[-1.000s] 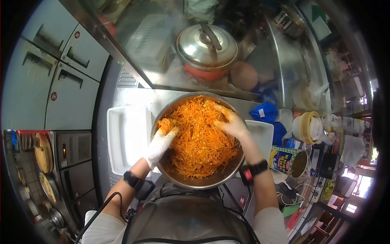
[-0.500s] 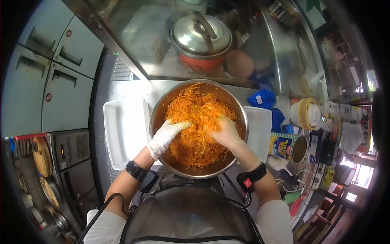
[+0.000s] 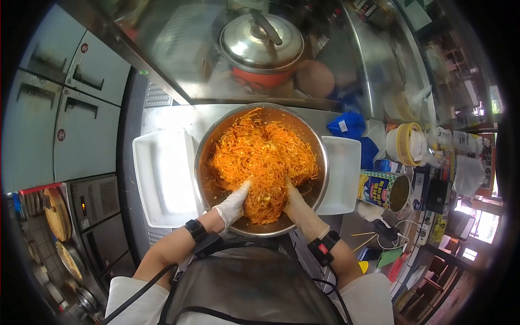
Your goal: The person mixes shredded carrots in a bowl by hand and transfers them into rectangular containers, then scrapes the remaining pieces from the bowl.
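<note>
A wide metal mixing bowl (image 3: 319, 187) holds a heap of orange shredded carrot (image 3: 262, 157) flecked with small pale bits. My left hand (image 3: 233, 205), in a thin whitish glove, is inside the bowl at the near left of the heap. Its thumb lies along the shreds while the other fingers are buried in them. Opposite it, my right hand (image 3: 298, 208), gloved too, grips the near right side of the heap, fingers sunk out of sight. Between both hands a clump of shreds bulges toward me.
White plastic tubs flank the bowl, the left tub (image 3: 162, 179) and the right tub (image 3: 344, 179). Behind glass stands a lidded red pot (image 3: 260, 76). At right are a large printed can (image 3: 382, 190), a blue cloth or bag (image 3: 349, 125) and a power strip with cables.
Both hands have drawn back toward me from the middle of the heap to its near side. The carrot heap has shifted and spread wider toward the far side.
</note>
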The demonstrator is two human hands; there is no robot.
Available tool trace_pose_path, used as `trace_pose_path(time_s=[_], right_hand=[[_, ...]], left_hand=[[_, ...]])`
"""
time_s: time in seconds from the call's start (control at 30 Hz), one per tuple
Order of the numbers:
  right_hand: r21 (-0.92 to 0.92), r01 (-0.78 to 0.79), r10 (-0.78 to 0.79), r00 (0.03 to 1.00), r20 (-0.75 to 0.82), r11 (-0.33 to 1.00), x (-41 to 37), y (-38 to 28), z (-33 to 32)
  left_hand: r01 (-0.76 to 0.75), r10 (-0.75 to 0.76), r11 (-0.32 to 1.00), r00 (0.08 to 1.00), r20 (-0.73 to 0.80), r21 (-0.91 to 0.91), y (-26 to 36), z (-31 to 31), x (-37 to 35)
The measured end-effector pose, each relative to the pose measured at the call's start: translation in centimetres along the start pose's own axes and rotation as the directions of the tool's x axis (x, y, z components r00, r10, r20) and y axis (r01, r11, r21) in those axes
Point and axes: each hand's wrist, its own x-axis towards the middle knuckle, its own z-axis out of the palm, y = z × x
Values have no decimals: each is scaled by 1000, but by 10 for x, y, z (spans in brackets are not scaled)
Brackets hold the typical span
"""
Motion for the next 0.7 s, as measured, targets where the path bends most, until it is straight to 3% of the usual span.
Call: trace_pose_path(time_s=[0.07,0.13,0.2,0.23,0.3,0.33,0.37,0.43,0.57,0.63,0.67,0.7], right_hand=[[-4,11,-11,1000,-27,1000,-3,-4,2],[-90,131,-113,977,181,987,-10,-6,9],[-125,157,-135,977,168,980,-20,-11,20],[-160,188,-163,975,153,969,-24,-13,25],[-216,165,-138,981,137,962,-26,-17,29],[-273,149,-119,985,122,950,-24,-19,29],[-275,147,-116,985,126,950,-21,-19,27],[-344,413,-317,899,302,844,-18,-18,25],[-399,518,-374,843,387,756,-30,-30,37],[-511,641,-409,764,499,573,-36,-36,43],[-510,642,-412,763,498,572,-43,-40,47],[-565,698,-440,716,541,441,-54,-46,53]], left_hand=[[-34,31,999,998,55,39,2,-2,4],[-52,45,995,996,83,82,6,-8,1],[-79,75,925,997,26,371,13,-6,-1],[-76,73,926,997,23,370,20,-4,-5],[-124,133,793,991,30,596,33,1,-14],[-124,135,793,990,26,596,41,11,-22],[-215,192,741,976,106,636,48,21,-31],[-359,257,688,933,250,631,51,25,-33],[-404,171,548,911,375,732,61,48,-46],[-486,242,542,872,426,686,60,57,-51],[-486,240,541,871,428,686,61,62,-56],[-588,327,396,808,489,706,62,68,-60]])
